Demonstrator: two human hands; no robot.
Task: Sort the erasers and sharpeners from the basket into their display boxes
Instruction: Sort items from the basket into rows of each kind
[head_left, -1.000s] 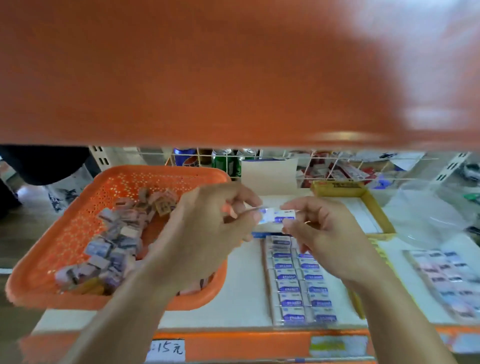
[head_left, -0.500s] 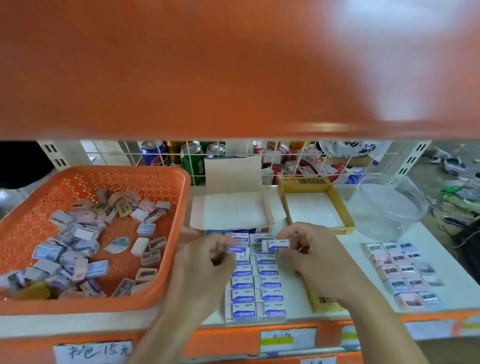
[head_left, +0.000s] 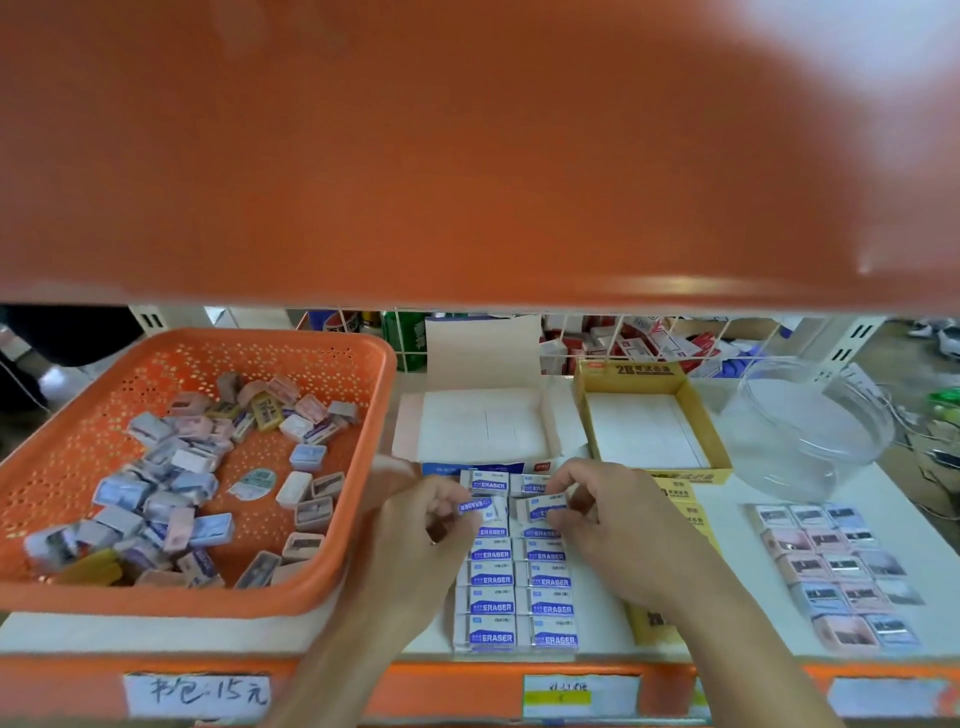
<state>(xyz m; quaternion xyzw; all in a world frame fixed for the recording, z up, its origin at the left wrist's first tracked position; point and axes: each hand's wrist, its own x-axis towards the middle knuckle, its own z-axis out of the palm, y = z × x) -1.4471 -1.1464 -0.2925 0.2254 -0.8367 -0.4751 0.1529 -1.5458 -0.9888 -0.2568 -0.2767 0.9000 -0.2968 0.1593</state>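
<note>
An orange basket (head_left: 363, 358) on the left of the shelf holds several loose erasers and sharpeners (head_left: 171, 483). In the middle, blue-and-white erasers lie in two rows in a display box (head_left: 514, 592). My left hand (head_left: 415, 525) pinches one tilted blue eraser (head_left: 475, 505) over the upper part of the left row. My right hand (head_left: 608, 512) pinches another eraser (head_left: 540, 508) over the right row. An open white box (head_left: 478, 426) and a yellow box (head_left: 644, 431) stand behind.
A clear plastic tub (head_left: 810, 431) stands at the back right. Pink and blue sharpeners (head_left: 836, 566) lie in rows at the right. A wire rack with cans (head_left: 405, 338) closes the back. An orange shelf (head_left: 467, 156) hangs low overhead. Price labels (head_left: 197, 693) line the front edge.
Both hands came down from in front of the white box to the rows of erasers. Each now holds its own eraser; earlier they held one between them. The view shifted left.
</note>
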